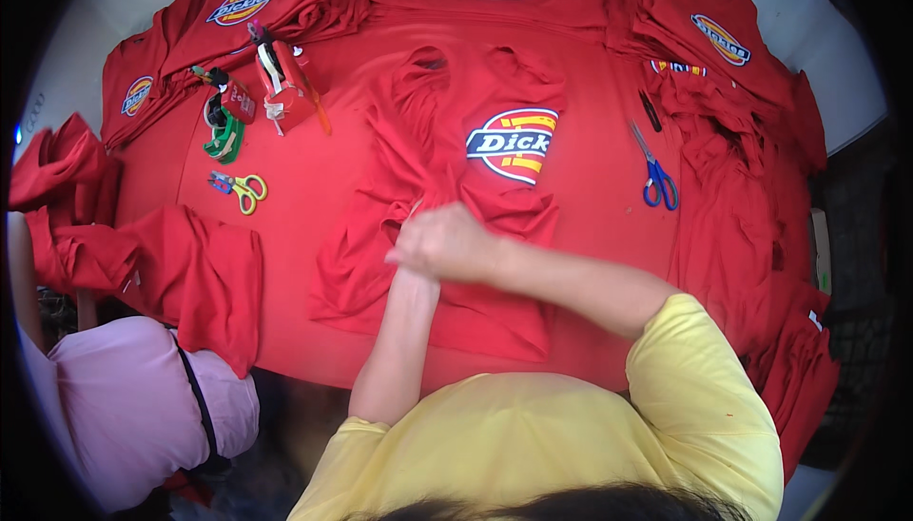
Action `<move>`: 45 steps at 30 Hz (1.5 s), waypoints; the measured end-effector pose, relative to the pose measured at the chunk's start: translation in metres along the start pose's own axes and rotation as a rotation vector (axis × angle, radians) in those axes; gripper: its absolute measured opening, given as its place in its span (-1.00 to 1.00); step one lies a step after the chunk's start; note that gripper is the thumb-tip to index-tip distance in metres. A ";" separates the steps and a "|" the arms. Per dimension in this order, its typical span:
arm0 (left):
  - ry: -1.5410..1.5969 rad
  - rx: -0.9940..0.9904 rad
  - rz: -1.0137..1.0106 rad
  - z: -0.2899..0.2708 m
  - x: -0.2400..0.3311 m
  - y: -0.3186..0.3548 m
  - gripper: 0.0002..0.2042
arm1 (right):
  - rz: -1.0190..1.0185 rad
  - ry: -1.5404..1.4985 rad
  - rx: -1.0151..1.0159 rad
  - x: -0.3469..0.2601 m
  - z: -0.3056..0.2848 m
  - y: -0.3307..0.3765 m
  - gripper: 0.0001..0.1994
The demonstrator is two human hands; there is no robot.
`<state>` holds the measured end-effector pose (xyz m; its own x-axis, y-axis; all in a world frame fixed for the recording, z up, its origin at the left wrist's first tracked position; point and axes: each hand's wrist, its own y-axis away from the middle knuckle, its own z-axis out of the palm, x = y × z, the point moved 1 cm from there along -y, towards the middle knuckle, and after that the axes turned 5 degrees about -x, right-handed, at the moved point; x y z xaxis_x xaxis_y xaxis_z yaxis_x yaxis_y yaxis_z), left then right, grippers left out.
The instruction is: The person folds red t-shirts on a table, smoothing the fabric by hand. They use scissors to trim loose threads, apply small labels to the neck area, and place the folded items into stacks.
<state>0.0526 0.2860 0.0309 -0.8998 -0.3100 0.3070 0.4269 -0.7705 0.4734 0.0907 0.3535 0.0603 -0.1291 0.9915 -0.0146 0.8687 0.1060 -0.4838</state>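
A crumpled red shirt (447, 141) with an oval patch in blue, white and yellow (512, 144) lies in the middle of the red-covered table (314, 198). My right hand (447, 241) rests on the shirt's lower part, fingers curled into the cloth. A thin pale sliver (416, 207) sticks up just beyond the knuckles; what it is cannot be told. My left hand (407, 257) sits under the right one and is mostly hidden; only its wrist and forearm show.
Blue-handled scissors (656, 179) and a black pen (650, 110) lie to the right. Small yellow-green scissors (242, 188), a green tape dispenser (223, 131) and a red pouch (285, 88) lie to the left. Red shirts (723, 46) pile along the table's edges. A person in pink (143, 397) stands lower left.
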 end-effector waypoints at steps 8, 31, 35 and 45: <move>-0.033 -0.054 0.033 -0.004 -0.005 0.000 -0.70 | -0.072 0.007 0.097 0.002 -0.014 0.001 -0.87; -0.174 -0.090 0.411 -0.112 0.105 0.156 -0.48 | 0.325 -0.582 -0.355 -0.097 -0.061 0.154 -0.41; -0.295 -0.147 0.303 -0.044 0.062 0.172 -0.62 | 0.057 -0.364 -0.362 -0.097 -0.037 0.148 -0.60; -0.434 -0.469 0.681 0.031 0.109 0.274 -0.67 | 0.528 -1.140 0.237 0.099 -0.274 0.157 -0.90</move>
<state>0.0738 0.0584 0.2196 -0.3164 -0.6153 0.7220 0.6851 -0.6747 -0.2748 0.3459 0.4889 0.2229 -0.2334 0.2712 -0.9338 0.8488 -0.4117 -0.3317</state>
